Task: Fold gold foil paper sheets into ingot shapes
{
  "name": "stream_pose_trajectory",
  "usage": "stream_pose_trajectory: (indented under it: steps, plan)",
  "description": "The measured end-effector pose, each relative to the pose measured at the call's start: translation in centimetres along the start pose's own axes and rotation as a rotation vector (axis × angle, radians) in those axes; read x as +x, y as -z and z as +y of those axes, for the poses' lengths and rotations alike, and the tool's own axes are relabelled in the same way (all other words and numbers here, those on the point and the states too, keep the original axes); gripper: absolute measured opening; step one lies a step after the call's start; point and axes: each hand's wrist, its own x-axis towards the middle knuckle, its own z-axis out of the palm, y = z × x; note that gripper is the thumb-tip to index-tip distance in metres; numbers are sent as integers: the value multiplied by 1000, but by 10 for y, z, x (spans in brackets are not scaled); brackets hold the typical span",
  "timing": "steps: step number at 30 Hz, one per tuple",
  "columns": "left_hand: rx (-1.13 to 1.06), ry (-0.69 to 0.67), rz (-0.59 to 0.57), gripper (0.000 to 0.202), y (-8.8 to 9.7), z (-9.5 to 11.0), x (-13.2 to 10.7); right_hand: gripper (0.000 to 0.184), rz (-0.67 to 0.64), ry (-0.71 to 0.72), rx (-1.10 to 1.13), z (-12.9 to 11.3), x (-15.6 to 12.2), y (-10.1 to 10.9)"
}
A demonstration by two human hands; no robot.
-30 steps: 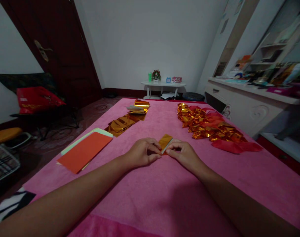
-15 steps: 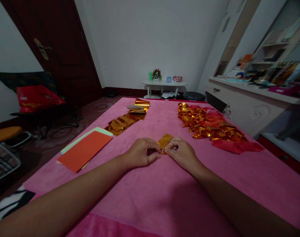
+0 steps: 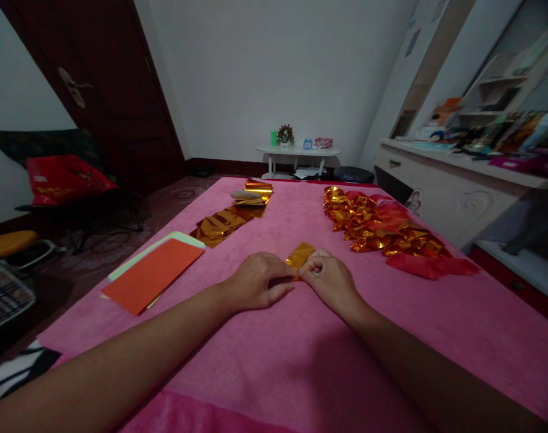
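Note:
A small sheet of gold foil paper (image 3: 300, 255) lies on the pink cloth in front of me, with a bit of orange showing at its near edge. My left hand (image 3: 256, 280) rests beside it, index finger stretched onto the near left edge and thumb apart below, nothing gripped between them. Curled closed, my right hand (image 3: 328, 278) pinches the sheet's near right edge; its fingertips partly hide what they hold. To the right lie crumpled gold foil pieces (image 3: 368, 219) in rows, with folded red paper (image 3: 431, 264) among and in front of them.
Orange paper (image 3: 154, 275) lies over pale sheets at the left. Beyond it are flat gold foil sheets (image 3: 222, 225), a gold foil roll (image 3: 258, 187) and a greyish oval object (image 3: 246, 196). The pink cloth (image 3: 256, 361) covers the surface. A cluttered dresser (image 3: 454, 174) stands right.
My left thumb has come away from the index finger, which now lies straighter against the foil's edge. The right hand keeps its pinch, shifted slightly left. The view has moved a little.

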Motion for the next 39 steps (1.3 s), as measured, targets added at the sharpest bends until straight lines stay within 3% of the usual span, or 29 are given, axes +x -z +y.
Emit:
stream_pose_trajectory:
  steps: [4, 17, 23, 27, 34, 39]
  plan:
    - [69, -57, -14, 27, 0, 0, -1, 15, 7, 0, -21, -2, 0, 1]
    - [128, -13, -37, 26, -1, 6, 1, 6, 56, -43, -79, 3, 4, -1]
    - [122, -2, -18, 26, -2, 6, 2, 9, 203, -12, 57, 10, 7, 2]
    - [110, 23, -17, 24, -4, 7, 4, 18, 305, 48, -41, 15, 20, 8]
    - [26, 41, 20, 23, -6, 6, 4, 35, 82, 34, -198, 20, 48, 1]
    - [-107, 90, 55, 21, -7, 2, 5, 23, 4, -7, -108, 25, 50, -4]
